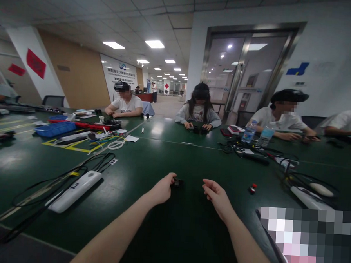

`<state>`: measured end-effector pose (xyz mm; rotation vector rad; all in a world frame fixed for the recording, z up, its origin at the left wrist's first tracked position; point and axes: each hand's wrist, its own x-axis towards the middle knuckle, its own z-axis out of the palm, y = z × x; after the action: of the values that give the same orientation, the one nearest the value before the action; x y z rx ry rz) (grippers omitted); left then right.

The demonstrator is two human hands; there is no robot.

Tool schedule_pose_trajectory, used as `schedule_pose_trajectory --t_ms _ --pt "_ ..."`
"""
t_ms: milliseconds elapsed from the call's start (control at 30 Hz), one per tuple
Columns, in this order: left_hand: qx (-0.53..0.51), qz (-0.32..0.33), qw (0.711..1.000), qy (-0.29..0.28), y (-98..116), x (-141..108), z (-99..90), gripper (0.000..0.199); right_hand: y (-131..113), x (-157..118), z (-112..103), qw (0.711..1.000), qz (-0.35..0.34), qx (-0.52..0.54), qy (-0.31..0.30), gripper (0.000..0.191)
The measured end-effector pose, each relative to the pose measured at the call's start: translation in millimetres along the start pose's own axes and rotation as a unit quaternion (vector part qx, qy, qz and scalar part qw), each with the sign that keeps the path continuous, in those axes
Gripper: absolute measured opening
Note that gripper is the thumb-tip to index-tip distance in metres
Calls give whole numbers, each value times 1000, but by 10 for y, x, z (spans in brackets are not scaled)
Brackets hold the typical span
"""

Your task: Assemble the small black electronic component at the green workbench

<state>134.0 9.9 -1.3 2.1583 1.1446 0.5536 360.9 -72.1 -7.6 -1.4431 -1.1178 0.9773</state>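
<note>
My left hand [162, 189] is closed around one side of a small black object [177, 182], held at or just above the green tabletop; its kind is too small to make out. My right hand [216, 194] is a short way to the right, apart from that object. Its fingers are drawn together near the thumb, and whatever is between them, if anything, cannot be seen. Further right, a small black piece with a red top [252, 188] lies on the table.
A white power strip [75, 191] with black cables lies to the left, near a blue tray [55, 128]. Water bottles [265, 135] and tangled cables are at the right. A blurred-out flat item [305, 244] occupies the near right corner. Several people sit around the green table [150, 161].
</note>
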Motion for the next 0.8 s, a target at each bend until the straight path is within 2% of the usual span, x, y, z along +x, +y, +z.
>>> schedule_pose_trajectory --t_ms 100,233,433,600,800 --pt "-26 23 999 -20 223 56 253 56 -22 -12 15 1000 -5 -27 4 33" --pt "-50 38 998 -29 376 -7 404 54 -111 -61 54 992 -42 -113 -28 32" --pt "-59 64 996 -23 319 -46 435 51 -222 -162 132 965 -89 -237 -64 30" --pt "-55 56 997 -27 330 -24 423 50 -232 -181 202 954 -93 -279 -55 27" --pt "-60 58 996 -37 334 -42 412 53 -247 -182 245 954 -89 -284 -40 22"
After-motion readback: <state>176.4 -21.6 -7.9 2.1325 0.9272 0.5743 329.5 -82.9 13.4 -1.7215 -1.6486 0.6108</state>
